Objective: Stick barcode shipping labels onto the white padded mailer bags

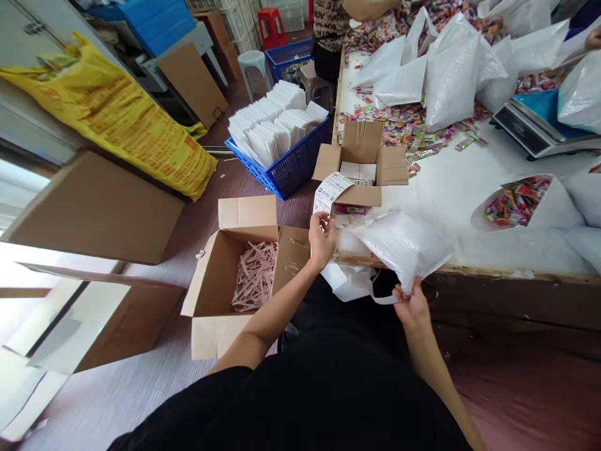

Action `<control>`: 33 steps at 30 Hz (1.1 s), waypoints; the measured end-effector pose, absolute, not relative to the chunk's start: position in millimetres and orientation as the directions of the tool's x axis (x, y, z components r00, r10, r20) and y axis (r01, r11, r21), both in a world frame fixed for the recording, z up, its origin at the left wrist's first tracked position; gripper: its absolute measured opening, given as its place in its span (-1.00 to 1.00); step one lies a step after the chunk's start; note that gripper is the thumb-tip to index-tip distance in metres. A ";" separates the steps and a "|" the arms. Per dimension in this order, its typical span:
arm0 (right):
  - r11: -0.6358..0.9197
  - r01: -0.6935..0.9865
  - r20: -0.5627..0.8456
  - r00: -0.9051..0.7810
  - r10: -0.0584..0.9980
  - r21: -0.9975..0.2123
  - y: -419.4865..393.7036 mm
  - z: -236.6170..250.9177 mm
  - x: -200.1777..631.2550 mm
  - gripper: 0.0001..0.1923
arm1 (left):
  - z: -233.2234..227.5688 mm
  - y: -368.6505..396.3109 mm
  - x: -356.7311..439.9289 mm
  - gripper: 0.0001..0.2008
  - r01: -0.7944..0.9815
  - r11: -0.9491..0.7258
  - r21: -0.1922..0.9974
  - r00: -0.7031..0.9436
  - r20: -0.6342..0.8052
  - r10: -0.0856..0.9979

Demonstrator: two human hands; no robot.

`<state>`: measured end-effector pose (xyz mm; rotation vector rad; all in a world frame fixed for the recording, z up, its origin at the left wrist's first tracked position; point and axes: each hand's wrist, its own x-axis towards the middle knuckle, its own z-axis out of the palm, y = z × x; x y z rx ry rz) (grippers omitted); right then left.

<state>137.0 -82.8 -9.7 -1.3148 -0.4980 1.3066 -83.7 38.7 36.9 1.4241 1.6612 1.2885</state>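
White padded mailer (404, 245) sits at the near edge of the table (451, 188), and I see my right hand (412, 308) pinching its lower corner from below, fingers pressed together on the plastic. Going down in size from the table: the big yellow sack (117, 113) on the left carries rows of orange print, too blurred for me to read. An open cardboard box (220, 275) on the floor holds pale paper shreds (256, 275). Beyond it a blue basket (286, 166) is packed with white envelopes. A smaller open carton (360, 160) stands on the table corner. My left hand (322, 238) pinches the bottom end of a printed shipping label (331, 190), which curls up towards that carton; I can see black text and a barcode on it, but cannot make out the words. Loose candy wrappers (413, 125) lie scattered further back.
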 end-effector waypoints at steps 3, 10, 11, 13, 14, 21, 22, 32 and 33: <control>-0.364 -0.479 -0.479 0.141 0.866 -0.799 -94.6 -5.4 88.8 -0.33 | 44.9 16.3 -96.6 -0.77 0.288 -0.003 0.958 -0.072 0.025 0.997; -0.330 -0.291 -0.322 -0.075 0.944 -0.898 -86.0 38.8 26.2 -0.49 | 34.2 -81.7 -92.9 -0.32 -0.003 0.464 0.886 0.575 -0.378 0.725; -0.264 -0.237 -0.258 -0.057 0.965 -0.935 -71.7 40.4 19.8 -0.52 | 29.6 -84.1 -98.3 -0.36 0.002 0.493 0.870 0.582 -0.402 0.707; -0.134 -0.097 -0.136 0.014 0.991 -0.986 -36.2 37.3 6.0 -0.60 | 18.5 -77.1 -119.8 -0.48 0.053 0.461 0.886 0.459 -0.431 0.777; -0.078 -0.013 -0.079 0.072 0.994 -0.997 -16.5 33.3 -1.2 -0.65 | 12.2 -69.6 -135.8 -0.55 0.111 0.416 0.903 0.332 -0.428 0.841; -0.013 0.216 0.035 0.215 0.976 -0.976 90.4 12.7 -39.1 -0.59 | -19.8 -29.5 -249.9 -0.35 0.613 0.581 0.535 -0.515 -0.287 0.808; -0.016 0.193 0.027 0.218 0.976 -0.981 93.1 14.0 -41.1 -0.61 | -19.1 -26.2 -251.6 -0.30 0.617 0.561 0.553 -0.515 -0.255 0.818; 0.060 0.046 0.063 0.076 0.995 -0.997 15.3 61.4 19.0 -0.48 | 44.1 8.2 -144.0 -0.65 0.040 -0.119 0.992 0.071 0.116 0.991; 0.033 0.062 0.037 0.073 0.997 -0.998 10.9 66.1 29.9 -0.50 | 46.0 2.5 -136.6 -0.68 0.064 -0.149 0.987 0.076 0.144 0.987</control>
